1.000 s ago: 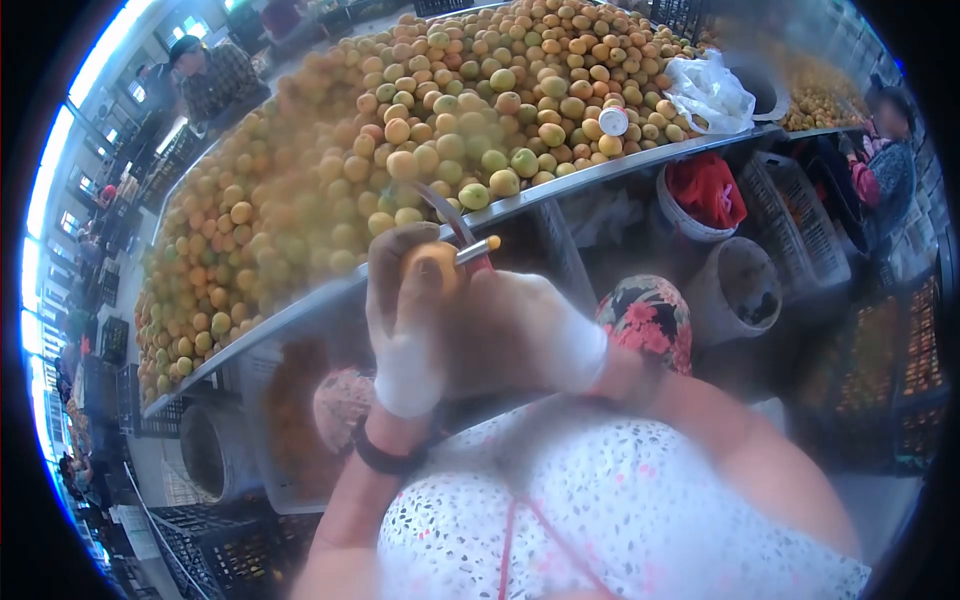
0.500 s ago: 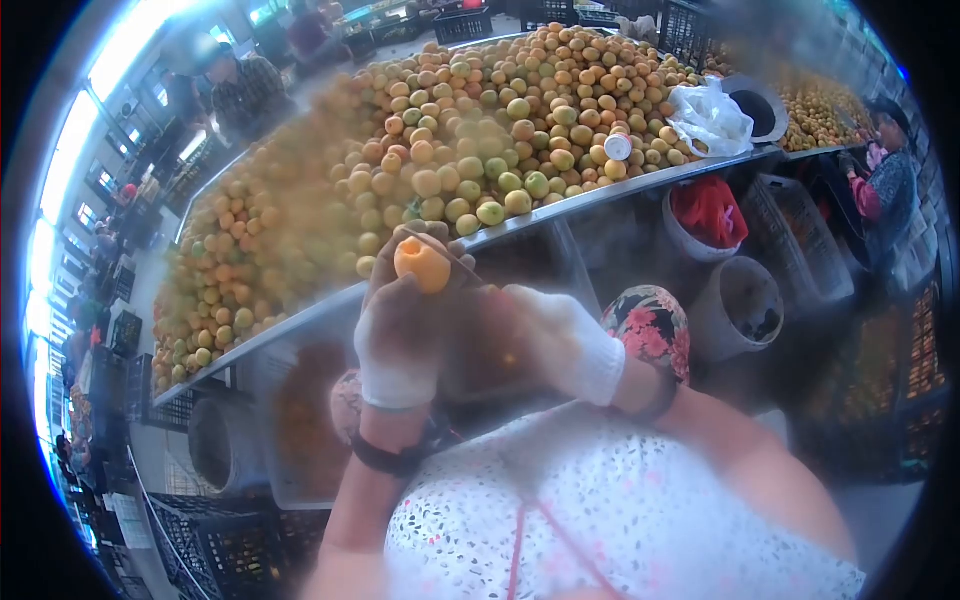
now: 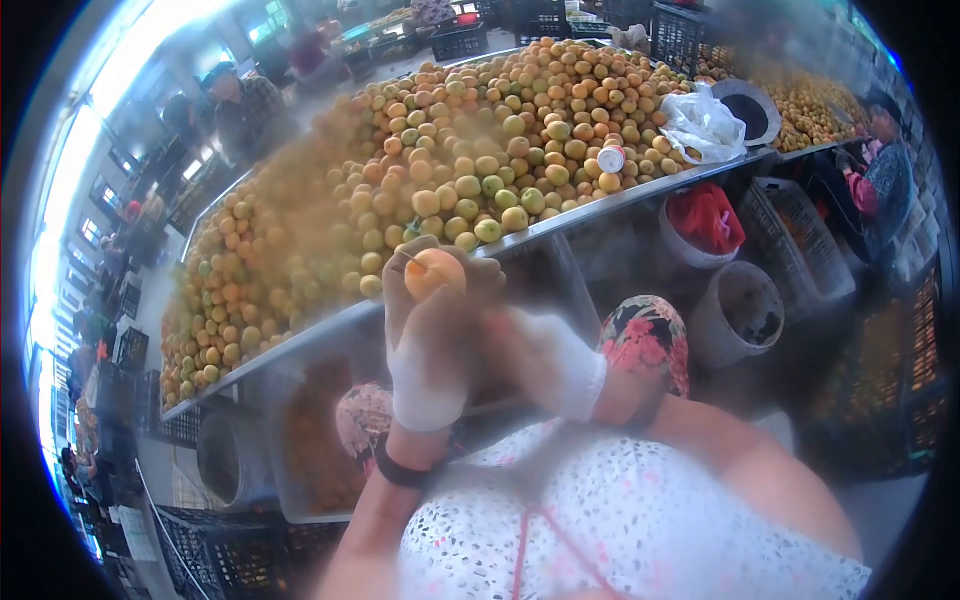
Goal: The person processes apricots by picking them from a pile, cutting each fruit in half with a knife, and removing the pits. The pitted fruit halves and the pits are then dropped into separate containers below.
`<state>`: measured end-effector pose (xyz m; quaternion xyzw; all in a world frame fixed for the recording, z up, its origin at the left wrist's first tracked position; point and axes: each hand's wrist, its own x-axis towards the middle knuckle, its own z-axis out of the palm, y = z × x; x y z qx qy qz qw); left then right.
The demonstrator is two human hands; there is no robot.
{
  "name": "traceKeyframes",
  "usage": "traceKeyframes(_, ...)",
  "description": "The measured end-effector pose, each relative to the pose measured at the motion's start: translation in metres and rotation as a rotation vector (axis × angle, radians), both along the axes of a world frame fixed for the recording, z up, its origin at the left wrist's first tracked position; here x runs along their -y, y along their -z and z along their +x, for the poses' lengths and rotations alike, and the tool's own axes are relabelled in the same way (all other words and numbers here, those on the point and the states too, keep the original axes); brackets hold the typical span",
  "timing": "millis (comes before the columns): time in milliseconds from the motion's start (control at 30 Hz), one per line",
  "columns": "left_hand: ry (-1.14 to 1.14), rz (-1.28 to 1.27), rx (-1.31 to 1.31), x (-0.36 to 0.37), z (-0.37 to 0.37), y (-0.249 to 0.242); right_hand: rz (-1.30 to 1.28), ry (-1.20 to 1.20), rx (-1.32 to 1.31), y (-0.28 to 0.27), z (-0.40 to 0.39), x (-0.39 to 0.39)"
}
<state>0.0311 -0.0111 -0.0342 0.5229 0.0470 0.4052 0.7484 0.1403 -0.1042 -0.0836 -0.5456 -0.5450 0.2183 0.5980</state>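
An orange-yellow apricot (image 3: 440, 277) sits in the fingers of my left hand (image 3: 428, 345), which wears a white glove stained brown. A thin dark line, like a narrow blade or wire, crosses the fruit's upper left side. My right hand (image 3: 545, 355), gloved too, is closed close beside the left one, its fingertips near the apricot. A blurred patch covers both hands' inner sides, and I cannot tell what the right fingers hold. Just beyond the hands, a large heap of apricots (image 3: 465, 190) lies on a metal-edged table (image 3: 545, 228).
A white plastic bag (image 3: 703, 125) and a small round white lid (image 3: 611, 159) lie on the heap's right side. Below the table stand a bucket with red cloth (image 3: 706, 220), a pale bucket (image 3: 740, 310) and crates (image 3: 800, 235). A person (image 3: 880, 180) sits at far right.
Both hands sit slightly lower in view, the left one further right. The apricot's notched opening no longer shows; a smooth side with a thin dark line across it faces me.
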Motion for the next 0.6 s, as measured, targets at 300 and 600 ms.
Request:
traceKeyframes(300,0.084,-0.355,-0.059,-0.012,0.024,0.015,-0.073,0.162,0.263,0.024,0.013,-0.027)
traceKeyframes(600,-0.166,-0.285,-0.119,-0.023,0.021,0.028,-0.158,0.276,0.441,0.010,0.008,-0.022)
